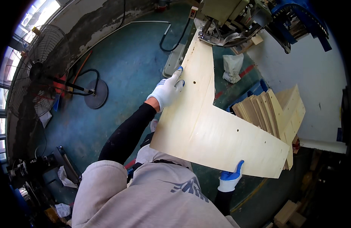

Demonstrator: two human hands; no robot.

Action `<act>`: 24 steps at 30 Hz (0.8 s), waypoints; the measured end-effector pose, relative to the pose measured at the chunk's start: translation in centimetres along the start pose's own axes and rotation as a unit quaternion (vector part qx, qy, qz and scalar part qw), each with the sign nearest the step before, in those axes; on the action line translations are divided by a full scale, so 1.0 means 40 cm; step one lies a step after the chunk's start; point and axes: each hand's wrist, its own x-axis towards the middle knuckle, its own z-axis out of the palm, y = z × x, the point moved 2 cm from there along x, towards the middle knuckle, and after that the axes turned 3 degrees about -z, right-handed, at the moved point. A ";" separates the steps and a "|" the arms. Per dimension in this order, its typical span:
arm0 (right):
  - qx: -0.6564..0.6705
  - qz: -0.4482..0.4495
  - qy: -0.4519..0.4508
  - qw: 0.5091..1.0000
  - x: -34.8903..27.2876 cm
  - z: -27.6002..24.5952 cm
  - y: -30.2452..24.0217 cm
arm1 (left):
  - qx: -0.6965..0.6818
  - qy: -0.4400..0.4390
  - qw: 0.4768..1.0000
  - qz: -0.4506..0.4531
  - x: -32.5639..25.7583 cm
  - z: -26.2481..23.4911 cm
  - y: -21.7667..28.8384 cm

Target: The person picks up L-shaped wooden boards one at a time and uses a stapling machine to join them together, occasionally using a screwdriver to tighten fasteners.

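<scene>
A large L-shaped plywood panel (198,125), pale with a few small holes, spans the middle of the head view. Its narrow far end reaches under the metal foot of an olive-green machine (224,11). My left hand (167,90), in a white glove with blue fingertips, grips the panel's left edge, thumb and a finger lying over the top. At the near edge, toward the right, my right hand (230,181) wears a similar glove. Its thumb rests on the upper face while the other fingers are partly hidden beneath the wood.
Several similar plywood pieces (264,112) stand stacked to the right, by a white wall. A white sack (232,68) lies on the floor near the machine. To the left stands a large fan (37,72) on a round base (96,94). A grey foot pedal (174,60) sits beyond my left hand.
</scene>
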 end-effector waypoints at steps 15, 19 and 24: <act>0.198 0.089 -0.130 0.968 0.207 -0.091 0.194 | -0.285 0.010 0.954 -0.097 0.017 0.165 -0.146; 0.243 0.058 0.047 0.967 0.232 -0.080 0.277 | -0.341 0.032 0.935 -0.097 -0.002 0.172 -0.136; 0.260 0.088 0.117 0.954 0.233 -0.134 0.387 | -0.281 0.087 0.955 -0.042 -0.016 0.184 -0.160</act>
